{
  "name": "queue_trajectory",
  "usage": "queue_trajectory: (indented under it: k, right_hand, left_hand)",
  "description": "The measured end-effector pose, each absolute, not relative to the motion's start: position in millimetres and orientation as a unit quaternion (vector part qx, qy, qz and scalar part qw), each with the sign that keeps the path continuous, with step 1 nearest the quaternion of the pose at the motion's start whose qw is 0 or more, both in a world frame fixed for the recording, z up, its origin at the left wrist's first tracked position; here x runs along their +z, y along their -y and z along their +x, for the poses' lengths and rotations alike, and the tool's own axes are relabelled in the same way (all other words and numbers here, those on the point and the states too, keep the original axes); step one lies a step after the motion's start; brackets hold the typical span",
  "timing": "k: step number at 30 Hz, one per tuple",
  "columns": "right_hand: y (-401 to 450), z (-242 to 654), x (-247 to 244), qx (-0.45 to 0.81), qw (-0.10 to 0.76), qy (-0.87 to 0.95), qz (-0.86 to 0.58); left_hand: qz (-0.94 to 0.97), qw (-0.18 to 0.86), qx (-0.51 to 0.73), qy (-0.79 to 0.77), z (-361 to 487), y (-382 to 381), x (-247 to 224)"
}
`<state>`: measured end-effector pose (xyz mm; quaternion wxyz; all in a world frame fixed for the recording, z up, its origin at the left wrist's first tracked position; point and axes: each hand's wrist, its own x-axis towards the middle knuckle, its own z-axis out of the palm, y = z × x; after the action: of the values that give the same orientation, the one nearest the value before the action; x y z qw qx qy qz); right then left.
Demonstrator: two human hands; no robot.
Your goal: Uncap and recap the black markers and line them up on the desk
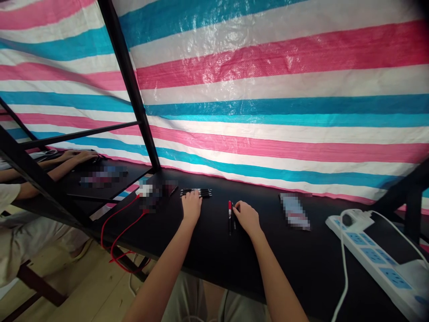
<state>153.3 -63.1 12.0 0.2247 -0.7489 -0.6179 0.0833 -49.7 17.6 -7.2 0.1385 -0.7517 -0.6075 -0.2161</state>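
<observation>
Pinching dark pen [234, 220] beside red-topped pen [229, 216]: right hand [247, 217]; left hand [192, 206], open, on pens [205, 193]; power strip [372, 256] rightward.

We see a white power strip [377, 264] at the right of the desk [208, 237], a red cable [115, 243] at the left, and a striped sheet [268, 107] behind.

Pale grey-beige fabric [189, 295] over thighs
</observation>
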Motion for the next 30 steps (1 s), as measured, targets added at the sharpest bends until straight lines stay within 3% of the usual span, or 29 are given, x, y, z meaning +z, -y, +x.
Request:
queue_trajectory:
  k: [11,15,19,30]
  right_hand:
    - [63,152,19,0.059,0.164,0.608,-0.775]
    - [67,145,24,0.043,0.127,0.595,-0.792]
    - [70,139,26,0.048,0.103,0.57,-0.814]
    - [64,144,21,0.126,0.191,0.57,-0.789]
  left_hand:
    - [-0.8,0.078,-0.265,0.532,-34,-1,9]
    - [-0.889,-0.018,-0.198,0.413,-18,11,12]
    - [-0.897,-0.021,-0.157,0.413,-8,16,11]
    - [-0.883,-0.03,-0.173,0.436,0,23,8]
